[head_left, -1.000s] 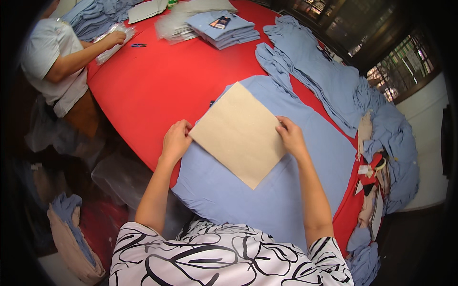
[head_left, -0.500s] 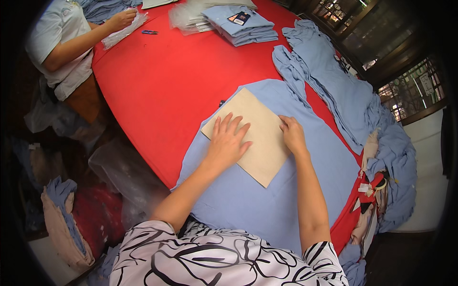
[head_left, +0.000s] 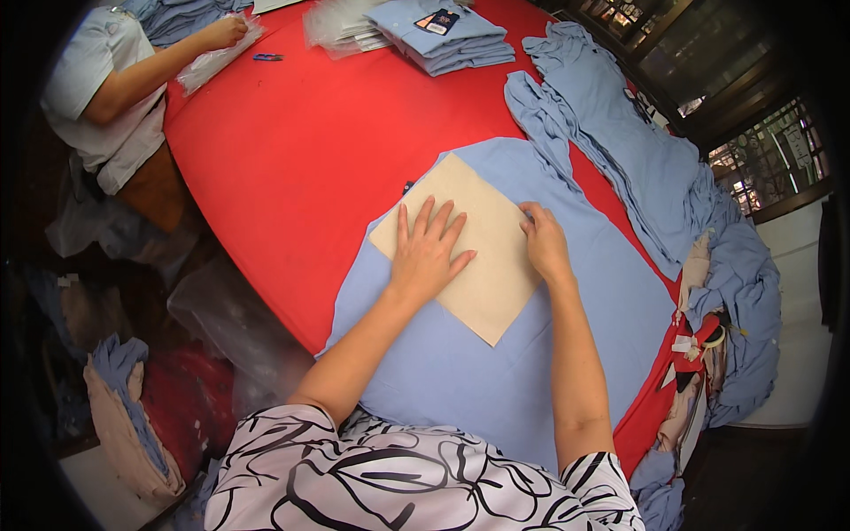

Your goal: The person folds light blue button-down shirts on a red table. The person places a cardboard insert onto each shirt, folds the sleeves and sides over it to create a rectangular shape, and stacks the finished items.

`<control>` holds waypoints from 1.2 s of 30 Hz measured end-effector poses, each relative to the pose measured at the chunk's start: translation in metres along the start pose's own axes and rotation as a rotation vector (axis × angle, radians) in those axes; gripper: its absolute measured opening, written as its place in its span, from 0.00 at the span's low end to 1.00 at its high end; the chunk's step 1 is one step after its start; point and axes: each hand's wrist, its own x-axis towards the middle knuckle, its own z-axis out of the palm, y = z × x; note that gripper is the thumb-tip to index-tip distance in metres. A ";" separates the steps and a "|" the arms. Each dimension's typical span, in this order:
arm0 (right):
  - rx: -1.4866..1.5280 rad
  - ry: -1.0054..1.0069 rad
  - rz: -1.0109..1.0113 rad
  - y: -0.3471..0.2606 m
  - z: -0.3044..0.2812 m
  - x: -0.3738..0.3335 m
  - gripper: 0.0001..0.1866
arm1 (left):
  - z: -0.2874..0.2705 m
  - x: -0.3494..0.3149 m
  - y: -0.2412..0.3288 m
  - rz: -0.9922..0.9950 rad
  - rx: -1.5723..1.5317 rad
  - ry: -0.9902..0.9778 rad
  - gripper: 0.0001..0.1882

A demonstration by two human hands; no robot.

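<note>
Far off to my left, past the table's edge, a co-worker in a pale shirt sits with one hand on a clear bag, and a small blue pen-like thing lies just beside that bag on the red table. Nearer me and still left of my arms, below the table's edge, are crumpled clear plastic and a heap of blue and tan cloth. My left hand lies flat on the board, palm down, fingers spread wide and pointing away from me; it grips nothing, only presses. The board is a tan, stiff sheet, nearly square, lying flat on the shirt and turned like a diamond: one corner points toward me, below and between my hands, the opposite one points away past my left fingertips, and its slightly longer run goes from upper left to lower right. The shirt is a light blue garment spread flat under both my hands, its length running away from me up and to the right. My right hand sits at the board's right edge, fingers curled loosely, tips on the edge; whether it pinches the edge or just rests there I cannot tell. Beyond my hands stands a stack of folded blue shirts, with clear bags to its left. To the right of my right hand lies a pile of unfolded blue shirts, trailing down the table's right side.
</note>
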 end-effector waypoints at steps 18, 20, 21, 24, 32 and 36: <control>-0.350 0.400 0.210 0.050 -0.012 0.077 0.24 | -0.006 0.007 0.006 -0.057 -0.027 -0.101 0.32; -0.360 0.249 0.365 0.055 -0.017 0.095 0.26 | -0.006 0.008 0.007 -0.069 -0.037 -0.108 0.32; -0.350 0.250 0.323 0.059 -0.024 0.098 0.25 | -0.006 0.010 0.009 -0.061 -0.040 -0.110 0.32; -0.149 0.017 0.171 0.008 -0.049 0.096 0.24 | -0.002 0.008 0.007 -0.078 -0.034 -0.109 0.32; 0.333 0.000 -0.246 -0.049 -0.042 0.027 0.22 | 0.022 -0.006 -0.018 -0.027 0.124 -0.132 0.26; -0.114 -0.074 -0.293 -0.048 0.056 -0.015 0.27 | 0.016 -0.005 -0.009 -0.159 -0.167 0.023 0.34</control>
